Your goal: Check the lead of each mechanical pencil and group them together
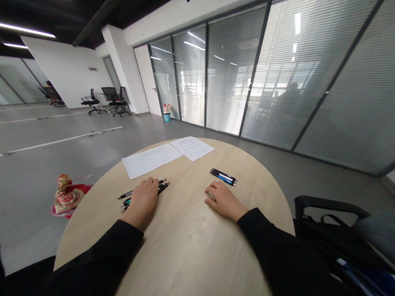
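Observation:
My left hand lies curled over a small bunch of black ballpoint pens, and their ends stick out on both sides of it. I cannot tell whether it grips them. My right hand rests palm down on the round pale wood table, holding nothing. Just beyond it lie several black and blue pens in a tight group. Two printed paper sheets lie side by side near the far edge of the table, beyond both hands.
A black bag with a handle stands to the right of the table. On the floor at left sits a red and gold wrapped bundle. Black office chairs stand far back, near a glass partition with blinds.

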Available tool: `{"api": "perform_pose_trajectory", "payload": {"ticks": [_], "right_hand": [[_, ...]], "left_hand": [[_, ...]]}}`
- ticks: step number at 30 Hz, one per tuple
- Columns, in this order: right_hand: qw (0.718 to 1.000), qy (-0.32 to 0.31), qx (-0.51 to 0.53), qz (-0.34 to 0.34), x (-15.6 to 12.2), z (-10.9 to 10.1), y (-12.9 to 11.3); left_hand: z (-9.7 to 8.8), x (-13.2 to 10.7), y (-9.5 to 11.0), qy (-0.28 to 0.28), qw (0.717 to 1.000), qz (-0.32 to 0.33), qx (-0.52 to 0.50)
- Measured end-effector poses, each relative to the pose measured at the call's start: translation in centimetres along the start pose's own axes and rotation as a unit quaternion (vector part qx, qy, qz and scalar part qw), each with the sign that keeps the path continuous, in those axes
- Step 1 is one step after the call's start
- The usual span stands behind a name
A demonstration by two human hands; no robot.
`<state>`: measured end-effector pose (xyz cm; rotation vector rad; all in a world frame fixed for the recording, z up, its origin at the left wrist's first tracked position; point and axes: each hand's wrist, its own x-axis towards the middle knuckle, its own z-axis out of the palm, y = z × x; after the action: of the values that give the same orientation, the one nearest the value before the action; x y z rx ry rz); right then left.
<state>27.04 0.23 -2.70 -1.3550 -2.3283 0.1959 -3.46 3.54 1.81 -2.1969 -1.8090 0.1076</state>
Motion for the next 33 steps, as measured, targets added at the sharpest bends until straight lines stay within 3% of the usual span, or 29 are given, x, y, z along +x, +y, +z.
{"api": "perform_pose_trajectory", "payload": {"ticks": [7, 12, 16, 22, 27, 33], "right_hand": [[1.000, 0.010, 0.003, -0.004, 0.0, 0.3, 0.1], [1.000, 0.014, 0.002, -0.002, 0.1, 0.6, 0.1], [1.000, 0.010, -0.003, 0.004, 0.2, 0.7, 0.1], [0.999, 0.012, 0.045, -0.002, 0.5, 0.9, -0.4], [0.993, 0.042, 0.110, -0.031, 0.9, 1.5, -1.7], [0.982, 0.092, 0.151, -0.065, 1.5, 1.9, -4.2]], "left_hand": [[0.0, 0.1, 0.0, 0.012, 1.000, 0.000, -0.004], [-0.2, 0.3, 0.0, 0.116, 0.992, 0.040, -0.028], [0.3, 0.4, 0.9, 0.174, 0.971, 0.125, -0.106], [1.1, -0.5, 3.6, 0.230, 0.933, 0.188, -0.201], [0.2, -1.5, 5.5, 0.240, 0.908, 0.260, -0.223], [-1.5, -2.7, 6.9, 0.319, 0.871, 0.324, -0.186]]}}
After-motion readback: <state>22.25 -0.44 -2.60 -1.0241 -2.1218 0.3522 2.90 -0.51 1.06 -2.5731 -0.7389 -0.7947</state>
